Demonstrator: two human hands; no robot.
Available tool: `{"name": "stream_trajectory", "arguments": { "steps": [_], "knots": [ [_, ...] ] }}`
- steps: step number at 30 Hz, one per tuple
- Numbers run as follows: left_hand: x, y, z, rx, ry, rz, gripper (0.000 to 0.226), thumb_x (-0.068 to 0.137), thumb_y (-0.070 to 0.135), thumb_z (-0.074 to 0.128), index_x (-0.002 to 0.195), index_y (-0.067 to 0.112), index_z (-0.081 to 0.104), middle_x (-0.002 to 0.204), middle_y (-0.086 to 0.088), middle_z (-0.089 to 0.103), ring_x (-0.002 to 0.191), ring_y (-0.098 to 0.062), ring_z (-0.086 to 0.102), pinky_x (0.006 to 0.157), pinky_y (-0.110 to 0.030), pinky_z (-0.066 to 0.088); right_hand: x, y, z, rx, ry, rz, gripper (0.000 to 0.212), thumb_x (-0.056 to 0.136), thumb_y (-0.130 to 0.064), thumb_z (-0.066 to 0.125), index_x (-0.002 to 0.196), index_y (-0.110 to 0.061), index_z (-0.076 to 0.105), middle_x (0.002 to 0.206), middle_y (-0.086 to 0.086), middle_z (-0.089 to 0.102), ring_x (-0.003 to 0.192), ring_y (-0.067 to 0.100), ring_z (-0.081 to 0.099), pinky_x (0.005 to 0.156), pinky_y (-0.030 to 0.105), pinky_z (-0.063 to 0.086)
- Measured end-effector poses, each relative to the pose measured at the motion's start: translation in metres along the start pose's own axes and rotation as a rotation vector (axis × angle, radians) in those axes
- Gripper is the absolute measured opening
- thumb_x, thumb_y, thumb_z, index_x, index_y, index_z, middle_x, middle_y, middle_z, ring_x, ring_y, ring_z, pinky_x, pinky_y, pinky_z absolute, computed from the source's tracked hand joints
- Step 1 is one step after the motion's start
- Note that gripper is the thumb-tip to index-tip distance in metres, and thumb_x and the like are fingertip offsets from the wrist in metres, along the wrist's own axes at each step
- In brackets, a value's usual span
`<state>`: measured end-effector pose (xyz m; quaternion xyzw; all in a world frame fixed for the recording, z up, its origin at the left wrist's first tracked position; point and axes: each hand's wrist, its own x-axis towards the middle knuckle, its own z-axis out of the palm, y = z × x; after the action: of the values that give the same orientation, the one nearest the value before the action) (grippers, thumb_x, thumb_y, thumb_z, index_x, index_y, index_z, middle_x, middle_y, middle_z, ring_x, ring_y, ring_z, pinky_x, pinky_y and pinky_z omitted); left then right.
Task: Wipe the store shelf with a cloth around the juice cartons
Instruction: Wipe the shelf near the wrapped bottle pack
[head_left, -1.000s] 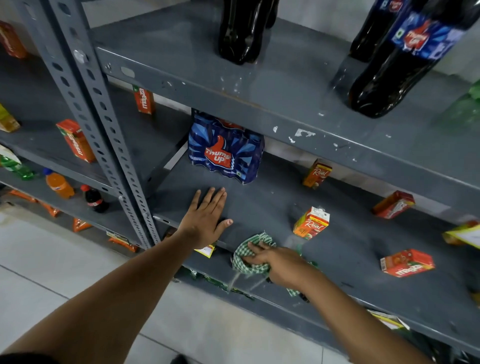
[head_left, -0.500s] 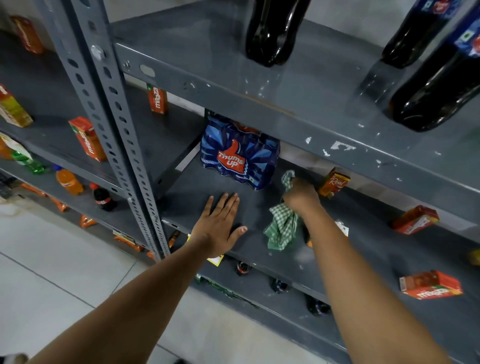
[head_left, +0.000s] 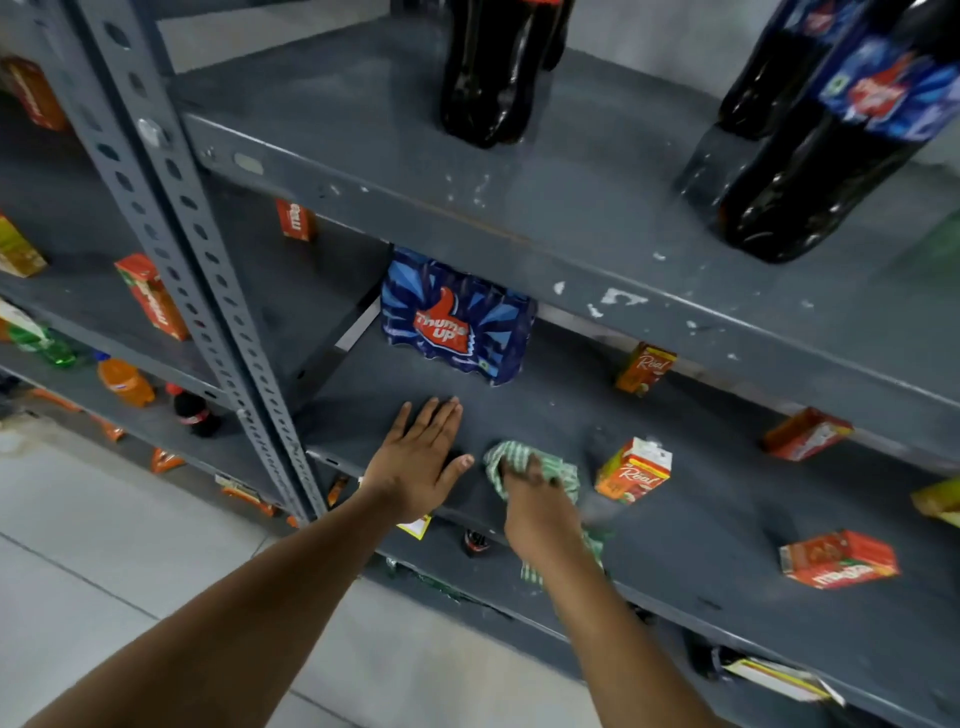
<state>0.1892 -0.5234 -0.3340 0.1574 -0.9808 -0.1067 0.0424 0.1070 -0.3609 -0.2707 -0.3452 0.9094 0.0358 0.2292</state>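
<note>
Two hands on shelf (head_left: 701, 525); right hand (head_left: 537, 512) grips cloth (head_left: 558, 470).

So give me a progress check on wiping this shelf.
Done: nothing visibly finished; no clear clean patch on the shelf. In hand: right hand presses the checked cloth near the front edge, beside a Real carton; left hand lies flat. Left: around the other cartons.

Grey shelf (head_left: 701, 525) carries juice cartons (head_left: 634, 470), a cola pack (head_left: 457, 322) and cloth (head_left: 556, 470).
</note>
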Motion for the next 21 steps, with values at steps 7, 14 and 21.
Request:
{"name": "stream_trajectory", "arguments": {
  "steps": [7, 14, 21],
  "knots": [
    [0.011, 0.048, 0.001, -0.096, 0.008, 0.081, 0.088, 0.088, 0.065, -0.01, 0.153, 0.008, 0.008, 0.162, -0.006, 0.012, 0.149, -0.022, 0.0, 0.118, -0.042, -0.009, -0.081, 0.085, -0.002, 0.072, -0.107, -0.124, 0.06, 0.089, -0.012, 0.048, 0.13, -0.055, 0.041, 0.154, -0.011, 0.031, 0.132, 0.026, 0.045, 0.1, 0.031, 0.042],
    [0.019, 0.095, 0.017, -0.026, -0.013, 0.023, 0.085, 0.092, 0.068, 0.004, 0.152, 0.009, 0.0, 0.163, -0.005, 0.005, 0.149, -0.022, -0.006, 0.12, -0.052, -0.003, -0.086, 0.203, -0.083, 0.248, 0.115, 0.265, 0.054, 0.083, 0.005, 0.048, 0.131, -0.019, 0.054, 0.132, 0.011, 0.056, 0.118, 0.034, 0.055, 0.096, 0.036, 0.047],
    [0.019, 0.095, 0.016, -0.031, -0.004, -0.008, 0.088, 0.091, 0.071, 0.011, 0.152, 0.01, -0.007, 0.163, -0.005, -0.001, 0.148, -0.02, -0.012, 0.12, -0.049, -0.001, 0.05, 0.163, -0.128, 0.252, 0.094, -0.076, 0.043, 0.096, -0.003, 0.042, 0.139, -0.009, 0.044, 0.145, 0.015, 0.043, 0.135, 0.032, 0.038, 0.111, 0.036, 0.029]
  ]
}}
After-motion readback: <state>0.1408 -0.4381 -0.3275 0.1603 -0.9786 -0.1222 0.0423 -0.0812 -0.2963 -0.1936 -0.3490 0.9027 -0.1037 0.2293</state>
